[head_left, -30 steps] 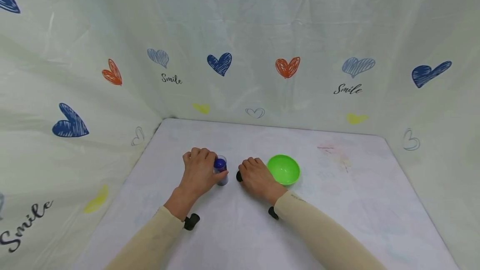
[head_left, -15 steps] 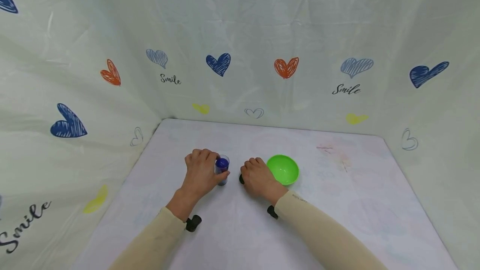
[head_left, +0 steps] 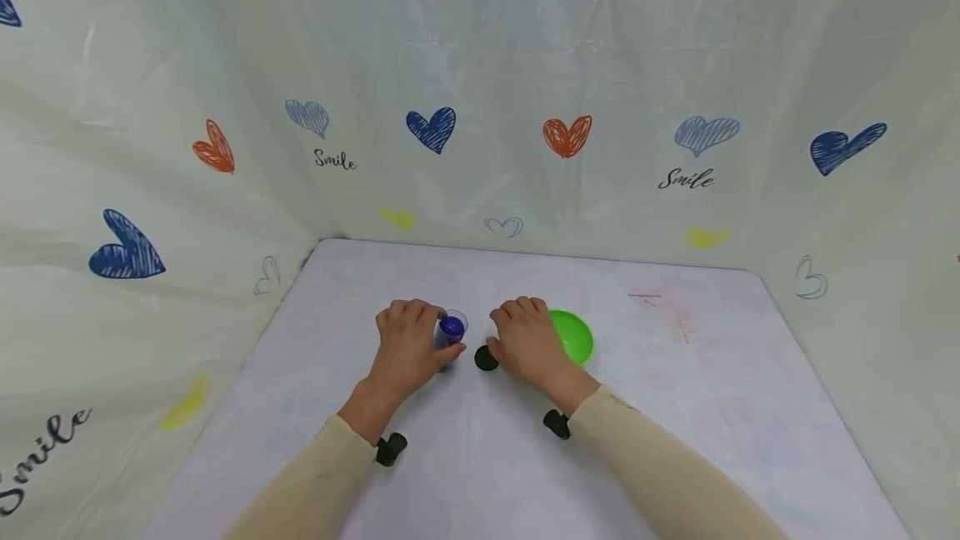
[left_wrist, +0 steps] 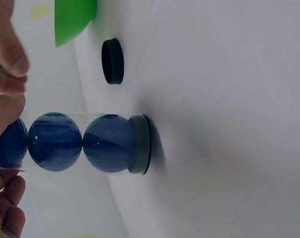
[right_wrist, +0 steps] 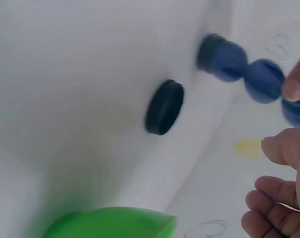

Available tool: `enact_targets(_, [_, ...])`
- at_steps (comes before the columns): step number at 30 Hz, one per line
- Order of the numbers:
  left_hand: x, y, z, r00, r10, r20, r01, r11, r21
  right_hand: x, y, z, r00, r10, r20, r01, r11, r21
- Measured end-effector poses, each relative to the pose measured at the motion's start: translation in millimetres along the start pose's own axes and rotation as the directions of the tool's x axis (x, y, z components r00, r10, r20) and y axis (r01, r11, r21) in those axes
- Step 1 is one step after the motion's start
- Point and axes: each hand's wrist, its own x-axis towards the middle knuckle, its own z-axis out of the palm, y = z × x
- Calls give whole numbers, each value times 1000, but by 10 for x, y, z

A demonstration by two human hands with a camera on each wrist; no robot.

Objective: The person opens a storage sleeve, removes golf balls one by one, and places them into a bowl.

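Note:
My left hand (head_left: 405,350) grips the upper part of an upright clear tube (left_wrist: 82,121) with a dark base. Inside are blue dimpled balls (left_wrist: 55,142), stacked in a column; in the left wrist view three show, the top one partly behind the fingers. A round black cap (head_left: 487,358) lies on the table to the right of the tube, its hollow side up. Just above and beside that cap is my right hand (head_left: 531,343), its fingers loosely bent with nothing between them. A thumb-to-finger gap shows in the right wrist view.
A green bowl (head_left: 577,338) stands right behind my right hand, partly hidden by it. The white table (head_left: 675,407) reaches to a hanging cloth (head_left: 495,65) printed with hearts at the back and sides. Each wrist wears a small black device (head_left: 391,449).
My right hand has let go of the black cap and lifted slightly to the right; the cap now shows on the table. The left hand keeps its grip on the tube.

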Motion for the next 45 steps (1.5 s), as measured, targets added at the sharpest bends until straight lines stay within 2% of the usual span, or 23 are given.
enact_targets(4, [15, 21, 9, 998, 60, -17, -60, 998, 27, 7, -30, -113, 996, 19, -89, -14, 998, 54])
enact_targets(9, [28, 55, 41, 994, 104, -36, -103, 994, 32, 5, -109, -161, 986, -50, -160, 67, 992, 102])
enact_targets(13, [37, 90, 75, 988, 141, -62, -139, 990, 26, 6, -162, -158, 980, -86, -179, 107, 988, 114])
enact_targets(19, [26, 110, 102, 977, 192, -97, -190, 981, 29, 4, -192, -134, 982, -95, -161, 110, 990, 89])
enact_targets(27, [-10, 106, 145, 978, 193, -77, -195, 981, -10, 8, -198, -103, 989, -86, -117, 95, 993, 73])
enact_targets(33, [-62, 76, 263, 975, 185, -126, -182, 983, 32, -14, -176, -88, 990, -74, -118, 82, 994, 67])
enact_targets(37, [-57, 56, 300, 965, 215, -147, -208, 976, 64, -57, -146, -65, 992, -42, -115, 56, 991, 125])
enact_targets(41, [-28, 83, 264, 960, 238, -146, -224, 969, 108, -107, -98, -39, 986, -18, -169, 53, 978, 204])
enact_targets(45, [17, 134, 191, 955, 260, -142, -239, 959, 153, -160, -34, -21, 967, -6, -255, 71, 967, 246])
